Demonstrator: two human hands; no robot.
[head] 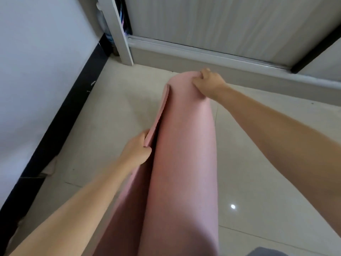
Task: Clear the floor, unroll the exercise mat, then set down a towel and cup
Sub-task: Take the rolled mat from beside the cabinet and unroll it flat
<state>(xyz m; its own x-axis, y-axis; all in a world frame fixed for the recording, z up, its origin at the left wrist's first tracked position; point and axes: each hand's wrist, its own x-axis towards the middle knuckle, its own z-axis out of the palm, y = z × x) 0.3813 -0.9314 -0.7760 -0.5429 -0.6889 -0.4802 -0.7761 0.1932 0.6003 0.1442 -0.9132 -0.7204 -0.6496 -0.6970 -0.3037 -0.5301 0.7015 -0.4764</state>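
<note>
head view: both hands point(137, 148) point(209, 82) grip the rolled pink mat point(182, 145).

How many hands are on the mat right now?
2. The left hand pinches the mat's loose edge midway along the roll; the right hand grips its far end.

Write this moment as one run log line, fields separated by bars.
step: unroll mat | left hand: grips loose flap | right hand: grips far end | pink mat: rolled

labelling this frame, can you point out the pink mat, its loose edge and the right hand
pink mat point(182, 154), head view, middle of the roll
loose edge point(162, 108), head view, outer flap along the roll's left side
right hand point(209, 83), head view, back of the hand
</note>
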